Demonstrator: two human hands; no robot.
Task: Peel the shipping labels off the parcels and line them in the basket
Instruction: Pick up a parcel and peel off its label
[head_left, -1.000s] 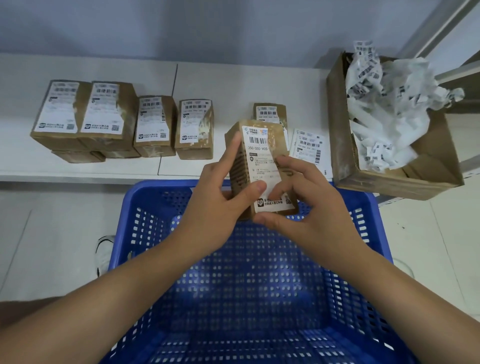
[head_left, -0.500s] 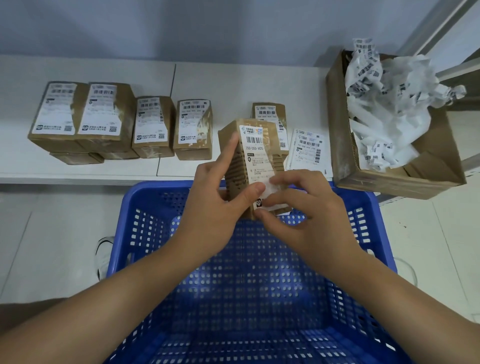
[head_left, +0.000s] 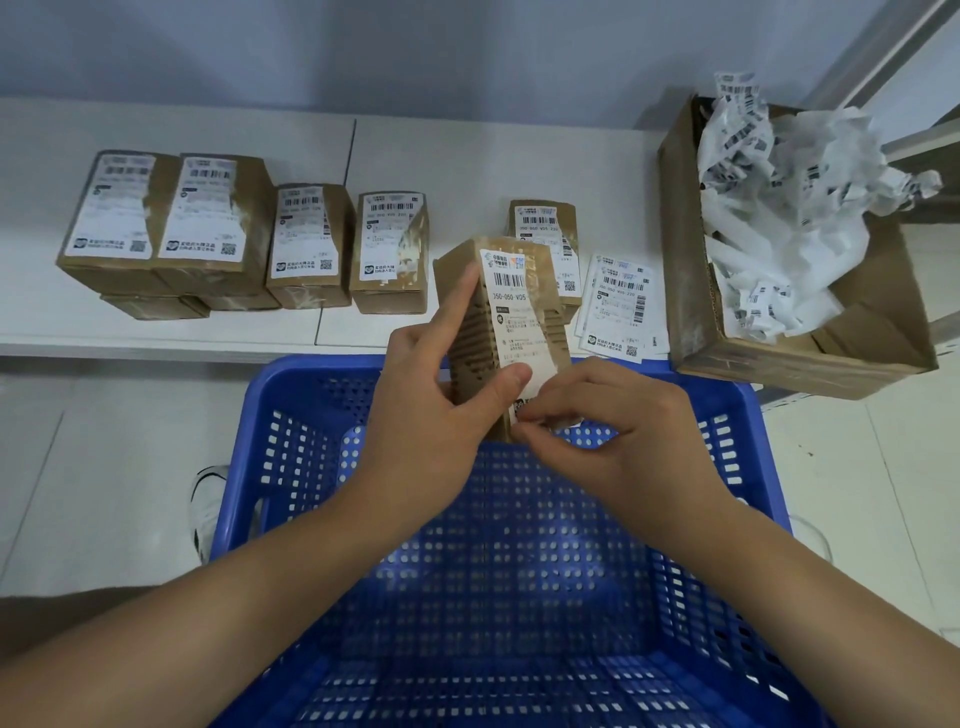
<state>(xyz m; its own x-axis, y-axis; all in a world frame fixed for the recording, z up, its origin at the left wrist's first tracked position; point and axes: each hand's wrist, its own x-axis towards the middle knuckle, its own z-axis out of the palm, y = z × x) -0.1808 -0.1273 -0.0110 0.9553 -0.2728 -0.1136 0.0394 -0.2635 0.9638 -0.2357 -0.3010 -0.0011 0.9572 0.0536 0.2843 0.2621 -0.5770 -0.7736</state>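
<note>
From the head view, the left hand wraps a small brown cardboard parcel and holds it upright above the far rim of the blue perforated plastic basket, thumb pressed on the face of its white printed shipping label. The right hand has its fingertips curled in at the label's near lower corner; this grip looks like a pinch on the corner, though whether the paper has lifted is too small to tell.

To do this step well, I judge the corner should be worked free with a fingernail first, then pulled low and slowly along the box face, so the label comes away whole and not torn. The left thumb would need to slide clear of the label as the peel reaches it.

The white counter beyond the basket carries a row of brown labelled parcels, with one more behind the held one. Just beside it lie loose flat labels. At the right end an open brown cardboard box holds a heap of crumpled white peeled labels. A pale blue-grey wall rises behind, and the floor is pale tile. No parcels show in the basket.
</note>
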